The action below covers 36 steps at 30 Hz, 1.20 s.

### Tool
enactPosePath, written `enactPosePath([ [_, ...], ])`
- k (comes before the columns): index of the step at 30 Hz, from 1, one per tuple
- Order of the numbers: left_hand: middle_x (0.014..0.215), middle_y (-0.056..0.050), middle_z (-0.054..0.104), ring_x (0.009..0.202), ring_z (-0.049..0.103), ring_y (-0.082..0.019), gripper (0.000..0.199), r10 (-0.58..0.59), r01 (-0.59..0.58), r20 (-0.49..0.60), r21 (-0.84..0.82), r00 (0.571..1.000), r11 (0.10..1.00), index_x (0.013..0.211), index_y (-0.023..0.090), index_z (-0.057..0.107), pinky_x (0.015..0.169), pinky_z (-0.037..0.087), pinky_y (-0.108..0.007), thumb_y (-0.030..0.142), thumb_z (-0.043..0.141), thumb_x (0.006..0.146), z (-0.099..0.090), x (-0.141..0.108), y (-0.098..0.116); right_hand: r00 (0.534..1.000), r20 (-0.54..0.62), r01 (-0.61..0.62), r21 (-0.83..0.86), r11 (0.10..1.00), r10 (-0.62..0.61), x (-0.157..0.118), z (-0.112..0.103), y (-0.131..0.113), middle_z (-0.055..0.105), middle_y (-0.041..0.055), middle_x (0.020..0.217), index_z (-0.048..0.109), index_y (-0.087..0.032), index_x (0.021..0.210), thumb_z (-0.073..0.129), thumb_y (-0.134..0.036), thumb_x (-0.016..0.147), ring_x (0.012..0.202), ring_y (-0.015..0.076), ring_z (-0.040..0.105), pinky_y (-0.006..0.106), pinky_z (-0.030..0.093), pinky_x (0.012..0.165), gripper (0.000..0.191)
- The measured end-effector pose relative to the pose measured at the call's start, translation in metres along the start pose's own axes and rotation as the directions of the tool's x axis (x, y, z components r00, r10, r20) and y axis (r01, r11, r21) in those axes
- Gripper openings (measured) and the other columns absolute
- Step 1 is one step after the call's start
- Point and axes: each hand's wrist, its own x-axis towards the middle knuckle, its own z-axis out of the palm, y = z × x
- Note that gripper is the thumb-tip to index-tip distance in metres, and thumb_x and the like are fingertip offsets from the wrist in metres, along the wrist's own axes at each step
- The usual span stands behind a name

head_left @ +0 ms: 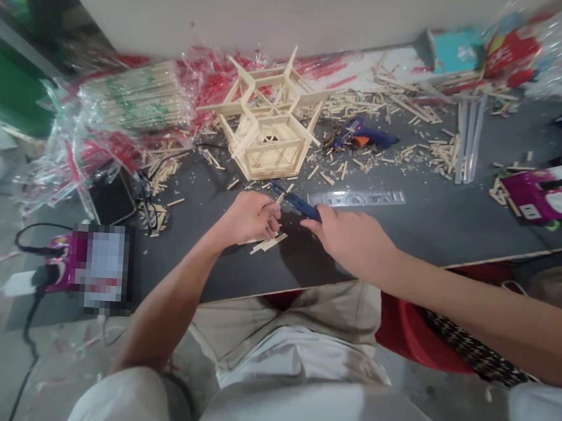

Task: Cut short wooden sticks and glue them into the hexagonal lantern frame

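Observation:
My left hand (252, 218) is closed in a pinch on a short wooden stick (284, 194), which points up and away. My right hand (346, 237) is wrapped round a slim blue tool (303, 207) that looks like a utility knife; its far end lies beside the stick, and whether they touch I cannot tell. Several loose wooden sticks (269, 243) lie on the table under my left hand. Just beyond both hands stands a wooden stick model (272, 162), six-sided, with long pieces jutting from its top. A clear ruler (358, 197) lies flat right of the tool.
A blue glue gun (366, 134) lies behind the ruler among stick offcuts. Clear glue sticks (468, 142) are at the right. Bagged stick bundles (136, 93) fill the back left. A phone (113, 199) and purple power strips (66, 261) sit on the dark table (177, 268).

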Motion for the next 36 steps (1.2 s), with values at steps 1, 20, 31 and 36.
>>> enactPosePath([
  [1,0.062,-0.004,0.072,0.054,0.076,-0.017,0.039,-0.002,0.002,0.000,-0.002,1.000,1.000,0.074,0.014,0.064,0.052,0.062,-0.023,0.014,0.051,0.111,0.001,0.000,-0.001,1.000,0.007,-0.008,0.007,1.000,0.008,-0.001,0.000,-0.001,0.080,0.0193,0.102,0.064,-0.011,0.125,0.034,-0.044,0.120,0.092,0.0337,0.079,0.033,0.027,0.062,0.046],
  [20,0.059,-0.005,0.071,0.051,0.073,-0.017,0.040,-0.167,0.168,0.009,-0.077,0.986,0.983,0.074,0.014,0.065,0.053,0.060,-0.025,0.013,0.051,0.111,0.003,-0.002,0.010,0.998,0.056,-0.025,0.369,0.929,0.004,0.018,0.012,0.022,0.074,0.0133,0.087,0.066,-0.019,0.088,0.028,-0.075,0.112,0.080,0.0257,0.067,0.033,0.034,0.068,0.071],
  [31,0.056,-0.004,0.069,0.047,0.070,-0.015,0.043,-0.201,0.207,0.055,-0.143,0.978,0.968,0.072,0.014,0.063,0.052,0.058,-0.022,0.012,0.049,0.112,0.002,-0.007,0.021,0.999,0.042,-0.021,0.340,0.940,0.007,0.023,0.014,0.023,0.077,0.0162,0.091,0.068,-0.019,0.086,0.029,-0.076,0.111,0.087,0.0296,0.073,0.033,0.036,0.067,0.074],
  [36,0.057,-0.004,0.070,0.049,0.071,-0.016,0.040,-0.188,0.195,0.061,-0.135,0.980,0.971,0.073,0.014,0.064,0.053,0.058,-0.023,0.015,0.052,0.111,0.001,-0.009,0.020,0.999,0.036,-0.011,0.319,0.948,0.000,0.023,0.015,0.025,0.078,0.0156,0.093,0.071,-0.018,0.089,0.026,-0.075,0.112,0.089,0.0299,0.074,0.033,0.036,0.068,0.076],
])
